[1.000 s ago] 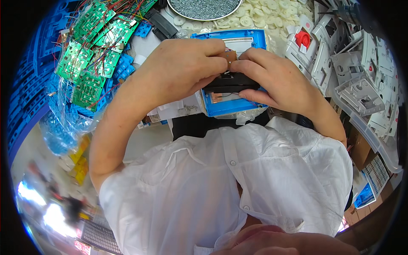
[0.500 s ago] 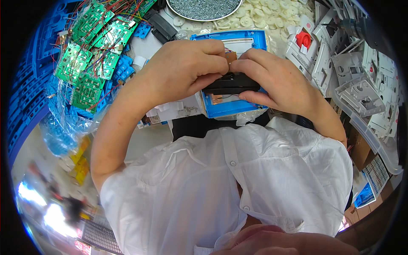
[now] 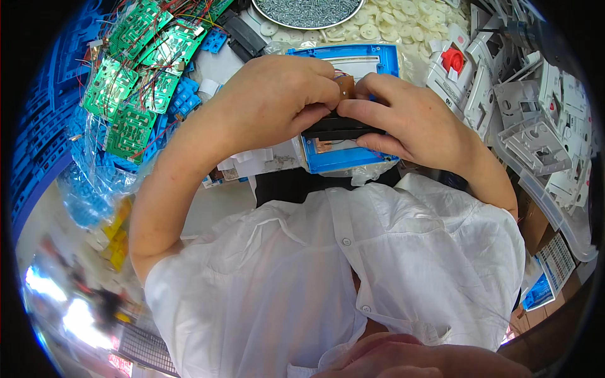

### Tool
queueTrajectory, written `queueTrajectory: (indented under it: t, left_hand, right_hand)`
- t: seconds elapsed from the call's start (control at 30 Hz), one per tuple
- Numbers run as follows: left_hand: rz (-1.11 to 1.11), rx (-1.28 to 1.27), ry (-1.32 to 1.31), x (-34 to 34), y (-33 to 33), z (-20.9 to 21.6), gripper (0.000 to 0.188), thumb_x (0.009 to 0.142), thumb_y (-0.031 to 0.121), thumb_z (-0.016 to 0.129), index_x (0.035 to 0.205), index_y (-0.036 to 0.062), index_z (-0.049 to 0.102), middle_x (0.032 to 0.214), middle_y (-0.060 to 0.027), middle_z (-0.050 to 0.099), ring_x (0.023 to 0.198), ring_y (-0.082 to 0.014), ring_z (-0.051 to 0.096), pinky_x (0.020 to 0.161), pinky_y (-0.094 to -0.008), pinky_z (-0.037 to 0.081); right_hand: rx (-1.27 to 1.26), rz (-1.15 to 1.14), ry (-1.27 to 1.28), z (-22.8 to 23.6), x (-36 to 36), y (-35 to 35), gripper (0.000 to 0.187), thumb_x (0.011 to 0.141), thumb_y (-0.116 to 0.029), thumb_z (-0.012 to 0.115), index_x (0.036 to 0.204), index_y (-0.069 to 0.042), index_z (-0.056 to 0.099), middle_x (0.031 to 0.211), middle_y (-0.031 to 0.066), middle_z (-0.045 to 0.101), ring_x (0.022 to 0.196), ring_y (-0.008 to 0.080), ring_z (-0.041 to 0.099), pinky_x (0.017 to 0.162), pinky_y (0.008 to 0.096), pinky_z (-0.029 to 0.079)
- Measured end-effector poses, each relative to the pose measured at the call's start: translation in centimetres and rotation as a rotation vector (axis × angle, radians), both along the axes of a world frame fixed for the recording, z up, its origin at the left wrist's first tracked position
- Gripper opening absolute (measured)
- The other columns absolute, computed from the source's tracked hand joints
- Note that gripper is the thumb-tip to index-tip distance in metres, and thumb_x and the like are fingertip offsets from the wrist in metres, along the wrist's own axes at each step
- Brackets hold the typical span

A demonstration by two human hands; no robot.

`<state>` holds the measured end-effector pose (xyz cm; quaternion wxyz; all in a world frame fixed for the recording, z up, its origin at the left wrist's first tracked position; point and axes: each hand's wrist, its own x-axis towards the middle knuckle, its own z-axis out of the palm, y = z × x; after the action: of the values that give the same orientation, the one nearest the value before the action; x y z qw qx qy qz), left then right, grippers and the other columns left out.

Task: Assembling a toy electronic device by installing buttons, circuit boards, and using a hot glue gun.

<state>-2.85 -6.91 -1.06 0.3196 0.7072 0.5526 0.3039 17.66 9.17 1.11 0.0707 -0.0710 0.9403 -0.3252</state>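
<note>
A blue plastic housing (image 3: 343, 164) lies on the table in front of me, with a long black plastic part (image 3: 334, 133) across its middle. Above that part a small brown circuit board (image 3: 344, 87) stands up between my hands, thin wires at its top. My left hand (image 3: 283, 94) is closed, its fingertips pinched at the board's left edge; what lies under them is hidden. My right hand (image 3: 409, 116) grips the black part's right end, index finger on top and thumb at its near side. A clear plastic bag (image 3: 372, 173) shows under the housing.
Green circuit boards with wires (image 3: 129, 132) are heaped at left, by blue plastic parts (image 3: 183, 99). A dish of screws (image 3: 309, 12) and pale round discs (image 3: 391, 22) sit at the back. White casings (image 3: 535, 145) fill a bin at right. A black part (image 3: 242, 38) lies behind my left hand.
My right index finger has shifted toward the near side, onto the black part, uncovering more of the brown board. My left hand stays nearly in place.
</note>
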Motion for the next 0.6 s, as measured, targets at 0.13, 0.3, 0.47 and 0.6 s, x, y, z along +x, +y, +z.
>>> queueTrajectory:
  t: [0.13, 0.3, 0.47, 0.6]
  left_hand:
    - [0.04, -0.041, 0.039, 0.3, -0.1, 0.0, 0.009, 0.08, 0.003, 0.073, 0.087, 0.0035, 0.067, 0.084, -0.0107, 0.062, 0.081, -0.0339, 0.063, 0.069, -0.0408, 0.05]
    - [0.119, -0.117, 0.036, 0.5, -0.6, -0.4, 0.005, 0.084, 0.006, 0.073, 0.086, 0.0011, 0.072, 0.078, -0.0108, 0.067, 0.075, -0.0298, 0.065, 0.067, -0.0377, 0.051]
    - [0.205, -0.488, -0.098, 0.4, 0.1, 1.1, 0.014, 0.089, 0.011, 0.072, 0.088, -0.003, 0.073, 0.073, -0.0129, 0.07, 0.063, -0.0193, 0.064, 0.061, -0.0328, 0.05]
    - [0.244, -0.525, -0.056, 0.8, 0.3, 0.9, 0.017, 0.09, 0.013, 0.072, 0.088, -0.0043, 0.073, 0.072, -0.0128, 0.07, 0.062, -0.0178, 0.063, 0.061, -0.0322, 0.05]
  right_hand:
    - [0.046, 0.022, -0.017, 0.6, -0.3, -0.2, 0.042, 0.088, -0.021, 0.073, 0.126, -0.015, 0.058, 0.112, 0.0079, 0.058, 0.103, 0.0295, 0.063, 0.078, 0.0412, 0.056]
    - [0.06, 0.037, -0.037, 1.1, -0.8, -0.2, 0.038, 0.089, -0.02, 0.072, 0.124, -0.014, 0.058, 0.112, 0.0078, 0.058, 0.103, 0.0297, 0.063, 0.079, 0.0412, 0.056]
    - [0.067, 0.054, -0.049, 0.9, -0.9, 0.0, 0.036, 0.09, -0.022, 0.07, 0.123, -0.013, 0.058, 0.112, 0.0079, 0.058, 0.104, 0.0299, 0.063, 0.08, 0.0414, 0.056]
    - [0.042, 0.054, -0.047, 0.8, -1.0, 0.1, 0.037, 0.091, -0.023, 0.069, 0.125, -0.012, 0.058, 0.114, 0.0083, 0.059, 0.104, 0.0303, 0.063, 0.081, 0.0416, 0.056]
